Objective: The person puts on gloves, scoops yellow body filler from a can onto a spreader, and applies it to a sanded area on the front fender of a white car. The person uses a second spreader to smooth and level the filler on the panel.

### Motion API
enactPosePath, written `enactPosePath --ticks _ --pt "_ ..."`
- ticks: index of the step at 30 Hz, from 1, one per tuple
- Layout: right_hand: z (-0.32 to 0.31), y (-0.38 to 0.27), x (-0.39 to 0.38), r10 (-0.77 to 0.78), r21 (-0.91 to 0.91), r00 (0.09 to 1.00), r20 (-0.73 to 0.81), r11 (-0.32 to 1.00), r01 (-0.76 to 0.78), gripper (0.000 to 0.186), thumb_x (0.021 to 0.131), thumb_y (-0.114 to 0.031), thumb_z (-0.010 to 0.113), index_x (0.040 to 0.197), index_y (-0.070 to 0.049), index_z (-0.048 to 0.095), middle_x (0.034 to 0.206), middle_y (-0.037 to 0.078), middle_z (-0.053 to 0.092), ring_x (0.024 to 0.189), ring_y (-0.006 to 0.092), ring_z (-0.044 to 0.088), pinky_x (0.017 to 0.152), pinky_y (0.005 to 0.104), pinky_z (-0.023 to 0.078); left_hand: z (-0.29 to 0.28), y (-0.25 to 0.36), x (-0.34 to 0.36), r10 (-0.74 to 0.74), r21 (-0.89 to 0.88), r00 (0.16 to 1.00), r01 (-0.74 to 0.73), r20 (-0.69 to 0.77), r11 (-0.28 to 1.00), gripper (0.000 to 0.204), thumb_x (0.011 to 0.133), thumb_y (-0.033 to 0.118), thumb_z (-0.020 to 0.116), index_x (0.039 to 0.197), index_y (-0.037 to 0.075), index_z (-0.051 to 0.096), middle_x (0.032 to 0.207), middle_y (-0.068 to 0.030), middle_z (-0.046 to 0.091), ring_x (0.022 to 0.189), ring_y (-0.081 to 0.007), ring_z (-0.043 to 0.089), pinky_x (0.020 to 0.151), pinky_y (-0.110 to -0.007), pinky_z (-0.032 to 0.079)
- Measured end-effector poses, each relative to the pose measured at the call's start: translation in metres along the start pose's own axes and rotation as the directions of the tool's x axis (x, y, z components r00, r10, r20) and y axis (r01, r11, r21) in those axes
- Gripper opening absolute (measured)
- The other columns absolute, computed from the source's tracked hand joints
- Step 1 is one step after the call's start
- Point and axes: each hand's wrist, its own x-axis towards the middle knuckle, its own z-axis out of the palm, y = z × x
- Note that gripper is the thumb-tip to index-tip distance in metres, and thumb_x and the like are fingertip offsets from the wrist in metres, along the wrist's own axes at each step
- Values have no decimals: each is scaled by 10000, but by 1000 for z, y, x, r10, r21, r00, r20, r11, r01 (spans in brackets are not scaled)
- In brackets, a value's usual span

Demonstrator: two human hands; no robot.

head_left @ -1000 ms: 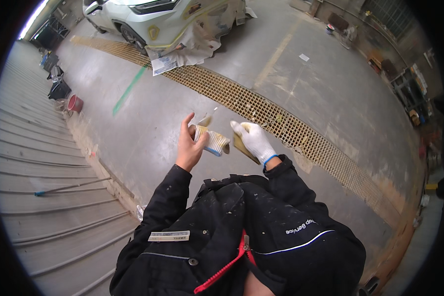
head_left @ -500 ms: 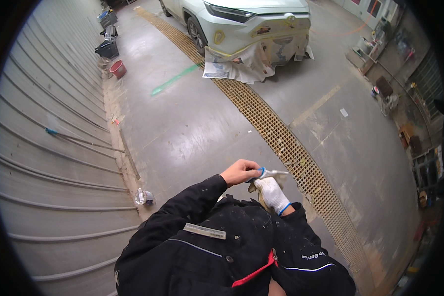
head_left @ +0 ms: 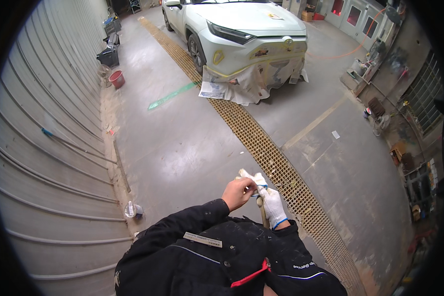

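Note:
My bare left hand [head_left: 238, 194] is closed, its fingers pinching a white work glove [head_left: 250, 176] near the blue-edged cuff. The glove's fingers point away from me. My right hand [head_left: 275, 205] wears a matching white knit glove with a blue cuff edge, and its fingers are closed on the loose glove's cuff, touching my left hand. Below the hands hangs a tan strip-like piece [head_left: 263, 212]; I cannot tell what it belongs to. Both hands are in front of my dark jacket [head_left: 202, 266].
A white car [head_left: 261, 37] with its lower front masked in paper and tape stands ahead. A floor grating [head_left: 261, 135] runs from it past my right side. Along the corrugated wall [head_left: 54, 163] are a red bucket [head_left: 116, 79] and a clear container [head_left: 133, 210]. Clutter lines the right.
The loose glove has swung from pointing right to pointing away from me. Both hands stay together. The view has tilted up, showing more of the car.

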Motion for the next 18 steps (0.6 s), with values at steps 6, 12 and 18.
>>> enactPosePath --ticks 6,12,18 --pt "7 0 -3 -268 -192 963 31 944 269 231 1042 -201 713 1068 20 776 854 32 746 763 78 638 666 304 510 31 -44 7 42 466 999 -47 22 884 103 947 130 698 945 92 795 953 -103 767 846 -358 735 731 -430 600" --pt "10 -2 13 -425 -841 904 47 471 265 409 994 -426 625 825 -59 681 796 230 738 798 470 736 749 604 559 63 -47 90 -709 -882 690 232 -147 409 84 956 87 781 961 5 801 883 -111 809 755 -225 752 697 -389 603" --pt "-28 -9 61 -368 -939 929 38 303 159 314 969 -378 644 992 -82 746 820 206 766 816 425 765 739 571 593 70 7 125 -163 -899 967 110 195 -424 333 1091 225 549 1346 54 676 1291 -110 732 1167 -263 691 1077 -410 536"
